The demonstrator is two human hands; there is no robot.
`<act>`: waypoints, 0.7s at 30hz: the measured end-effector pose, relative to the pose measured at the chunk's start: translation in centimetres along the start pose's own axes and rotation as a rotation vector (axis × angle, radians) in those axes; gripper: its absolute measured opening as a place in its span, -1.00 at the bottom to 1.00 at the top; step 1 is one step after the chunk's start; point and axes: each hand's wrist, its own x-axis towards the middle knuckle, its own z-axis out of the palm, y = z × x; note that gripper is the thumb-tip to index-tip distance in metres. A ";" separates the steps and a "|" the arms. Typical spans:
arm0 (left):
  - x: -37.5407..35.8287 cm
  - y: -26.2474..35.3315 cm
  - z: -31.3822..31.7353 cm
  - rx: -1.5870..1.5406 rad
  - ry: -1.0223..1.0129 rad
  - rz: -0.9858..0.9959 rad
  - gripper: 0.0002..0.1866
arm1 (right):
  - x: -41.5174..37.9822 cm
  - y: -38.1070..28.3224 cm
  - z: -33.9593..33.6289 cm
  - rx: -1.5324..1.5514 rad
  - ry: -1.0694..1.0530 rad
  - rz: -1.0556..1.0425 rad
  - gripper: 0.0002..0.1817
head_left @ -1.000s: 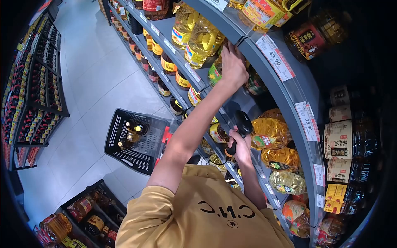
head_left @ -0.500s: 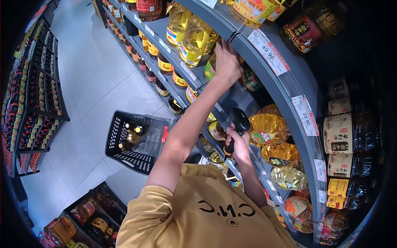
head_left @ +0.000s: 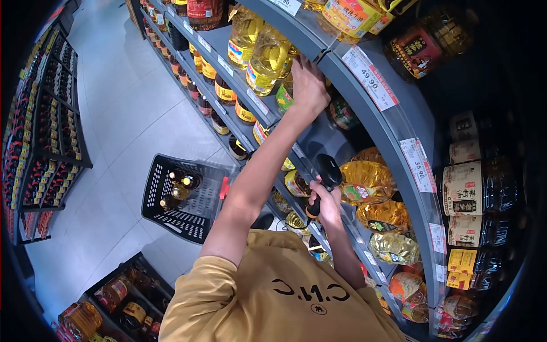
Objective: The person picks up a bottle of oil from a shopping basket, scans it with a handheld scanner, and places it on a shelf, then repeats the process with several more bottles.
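My left hand [head_left: 310,90] reaches onto the middle shelf, its fingers curled over the top of an oil bottle [head_left: 284,98] with a green label; the fingertips are partly hidden. Beside it are large clear bottles of yellow oil [head_left: 266,62]. Lower down, my right hand [head_left: 329,206] is closed around the handle of a black handheld scanner [head_left: 328,170] with a rounded head and an orange band. Just right of the scanner, a big bottle of golden oil [head_left: 367,179] sits on the shelf.
A black shopping basket [head_left: 155,214] with several bottles sits on the floor to the left. The upper shelf edge [head_left: 399,122] with price tags curves above my hands. A bottle rack [head_left: 48,148] lines the far left, and a dark bin of bottles [head_left: 94,296] stands lower left.
The view has shifted slightly. My left hand stays at the green-labelled bottle, and my right hand still holds the scanner, its grip slightly turned.
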 end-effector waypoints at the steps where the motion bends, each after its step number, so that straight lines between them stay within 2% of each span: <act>1: 0.0 0.0 0.1 0.014 -0.007 -0.012 -0.34 | 0.1 0.0 0.0 0.001 0.000 -0.006 -0.74; 9: 0.2 -0.1 0.1 -0.025 0.017 -0.102 -0.47 | 0.4 0.1 0.1 0.003 0.029 -0.032 -0.72; 14: 0.4 0.7 -0.7 -0.072 0.118 -0.133 -0.43 | 0.3 0.1 0.2 0.026 0.030 -0.019 -0.72; 21: 0.6 -0.1 -0.1 -0.054 0.055 -0.101 -0.53 | 0.4 0.2 -0.4 0.030 0.014 0.005 -0.72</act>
